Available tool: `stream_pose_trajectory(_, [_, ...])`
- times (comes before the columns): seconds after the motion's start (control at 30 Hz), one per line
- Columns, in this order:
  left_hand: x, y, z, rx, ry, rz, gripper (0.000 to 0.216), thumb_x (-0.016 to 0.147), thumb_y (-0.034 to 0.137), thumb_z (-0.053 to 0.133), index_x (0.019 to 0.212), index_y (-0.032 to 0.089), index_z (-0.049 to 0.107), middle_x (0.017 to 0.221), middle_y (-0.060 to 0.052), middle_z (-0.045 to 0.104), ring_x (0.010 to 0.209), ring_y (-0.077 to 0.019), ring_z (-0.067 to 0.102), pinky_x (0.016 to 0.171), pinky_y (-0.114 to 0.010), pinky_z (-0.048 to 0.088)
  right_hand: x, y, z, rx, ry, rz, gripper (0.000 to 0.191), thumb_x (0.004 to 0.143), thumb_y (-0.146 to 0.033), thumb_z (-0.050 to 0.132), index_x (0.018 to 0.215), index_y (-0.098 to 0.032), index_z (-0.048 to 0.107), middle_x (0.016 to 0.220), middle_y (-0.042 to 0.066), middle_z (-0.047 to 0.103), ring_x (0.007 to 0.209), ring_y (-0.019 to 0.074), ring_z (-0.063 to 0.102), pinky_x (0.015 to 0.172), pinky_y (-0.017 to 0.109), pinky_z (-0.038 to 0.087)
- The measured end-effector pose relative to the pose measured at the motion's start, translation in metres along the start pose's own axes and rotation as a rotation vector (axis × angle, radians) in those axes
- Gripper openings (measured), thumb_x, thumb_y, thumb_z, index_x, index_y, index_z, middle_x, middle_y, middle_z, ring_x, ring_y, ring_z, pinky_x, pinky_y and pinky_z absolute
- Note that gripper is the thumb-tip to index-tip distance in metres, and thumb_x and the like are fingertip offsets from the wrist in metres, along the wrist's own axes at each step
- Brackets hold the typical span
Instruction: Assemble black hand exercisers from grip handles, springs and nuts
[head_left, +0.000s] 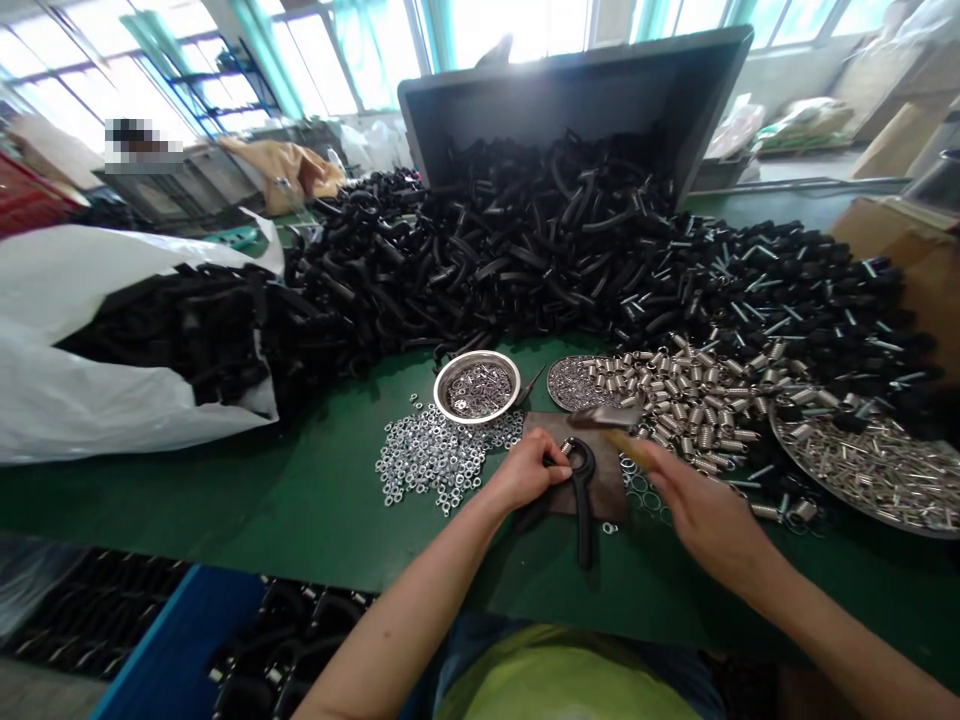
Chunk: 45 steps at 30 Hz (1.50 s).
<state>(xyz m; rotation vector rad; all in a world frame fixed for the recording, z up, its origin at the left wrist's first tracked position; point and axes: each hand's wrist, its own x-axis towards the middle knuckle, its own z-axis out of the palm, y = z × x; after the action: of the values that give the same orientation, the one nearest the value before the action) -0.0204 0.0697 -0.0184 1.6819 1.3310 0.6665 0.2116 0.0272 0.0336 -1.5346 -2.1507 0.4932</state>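
My left hand (527, 470) is closed on a black hand-grip part (582, 500) that lies on a brown metal block (609, 470) on the green table (330, 500). My right hand (694, 505) is wrapped round the wooden handle of a hammer (611, 418), whose blurred head hovers just above the block. A heap of small silver nuts (439, 455) lies left of my left hand. Behind it stands a steel bowl (477, 386) with small metal pieces. Silver coil springs (690, 400) spread to the right of the block.
A big pile of black handles (525, 250) spills from a tipped grey bin (577, 95) at the back. A white bag (90, 330) of black parts lies left. A steel tray (870, 465) of pins sits right, a blue crate (180, 650) below the table edge.
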Motion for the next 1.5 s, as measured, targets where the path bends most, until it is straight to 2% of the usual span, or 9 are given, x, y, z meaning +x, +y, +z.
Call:
stream_pose_trajectory(0.1, [0.001,-0.001,0.001,-0.004,0.007,-0.024,0.005,0.067,0.017,0.066,0.069,0.017,0.062,0.085,0.000,0.056,0.081,-0.0144,0.054,0.077,-0.026,0.041,0.006,0.000,0.005,-0.065,-0.147,-0.002,0.039,0.091,-0.031,0.034,0.124,-0.024,0.052,0.114,0.007,0.065,0.095,0.0257,0.065,0.078,0.040,0.053])
stream_pose_trajectory(0.27, [0.002,-0.001,0.002,0.004,0.025,-0.026,0.005,0.067,0.019,0.067,0.068,0.017,0.063,0.085,0.000,0.057,0.080,-0.0146,0.054,0.078,-0.026,0.041,0.005,-0.005,-0.004,-0.014,0.101,-0.034,0.044,0.092,-0.030,0.031,0.135,-0.023,0.040,0.123,0.008,0.060,0.104,0.0233,0.062,0.085,0.036,0.050])
stream_pose_trajectory(0.4, [0.002,0.005,0.003,0.043,0.035,-0.077,0.004,0.066,0.019,0.067,0.066,0.018,0.063,0.083,0.000,0.058,0.081,-0.0155,0.054,0.079,-0.027,0.040,0.007,0.010,0.015,-0.107,-0.131,0.037,0.040,0.092,-0.031,0.032,0.127,-0.023,0.049,0.109,0.008,0.068,0.093,0.0255,0.066,0.079,0.039,0.052])
stream_pose_trajectory(0.47, [0.001,0.008,0.003,0.056,0.038,-0.088,0.003,0.066,0.018,0.066,0.066,0.018,0.063,0.083,0.000,0.058,0.083,-0.0159,0.054,0.080,-0.028,0.040,0.007,0.015,0.021,-0.108,-0.192,0.064,0.040,0.092,-0.031,0.031,0.128,-0.023,0.049,0.109,0.007,0.067,0.093,0.0254,0.066,0.079,0.040,0.052])
stream_pose_trajectory(0.63, [-0.001,0.005,0.004,0.053,0.058,-0.045,0.005,0.066,0.018,0.067,0.065,0.018,0.062,0.083,0.000,0.057,0.085,-0.0159,0.054,0.081,-0.028,0.040,-0.002,0.008,0.011,-0.050,-0.103,0.064,0.041,0.093,-0.032,0.030,0.129,-0.023,0.048,0.116,0.006,0.064,0.097,0.0242,0.065,0.080,0.039,0.052])
stream_pose_trajectory(0.87, [-0.009,-0.001,0.007,0.063,0.098,0.082,0.006,0.070,0.021,0.067,0.071,0.018,0.063,0.085,-0.001,0.057,0.087,-0.0168,0.053,0.083,-0.030,0.039,-0.019,0.010,0.004,-0.003,-0.029,0.059,0.040,0.092,-0.032,0.032,0.128,-0.025,0.049,0.113,0.005,0.066,0.097,0.0235,0.065,0.079,0.038,0.053])
stream_pose_trajectory(1.23, [-0.018,0.001,0.007,0.116,0.136,0.122,0.012,0.070,0.021,0.069,0.079,0.019,0.061,0.089,-0.002,0.058,0.091,-0.0186,0.053,0.085,-0.032,0.039,-0.028,0.014,0.007,0.027,-0.143,0.127,0.040,0.093,-0.037,0.032,0.128,-0.026,0.048,0.113,0.005,0.066,0.094,0.0230,0.066,0.081,0.039,0.053])
stream_pose_trajectory(1.4, [-0.049,0.005,0.017,0.332,0.398,0.086,0.037,0.067,0.027,0.071,0.099,0.020,0.053,0.114,-0.008,0.049,0.108,-0.0245,0.046,0.091,-0.037,0.037,-0.038,-0.012,-0.015,0.118,-0.013,0.024,0.041,0.091,-0.033,0.036,0.132,-0.030,0.045,0.121,0.003,0.061,0.099,0.0219,0.064,0.082,0.035,0.054])
stream_pose_trajectory(1.5, [-0.065,0.001,0.025,0.449,0.348,0.044,0.021,0.078,0.028,0.060,0.095,0.020,0.052,0.097,-0.007,0.054,0.090,-0.0223,0.053,0.078,-0.034,0.043,-0.047,-0.015,-0.012,0.149,0.169,-0.043,0.044,0.092,-0.029,0.036,0.135,-0.027,0.042,0.112,0.007,0.066,0.087,0.0213,0.067,0.076,0.033,0.056])
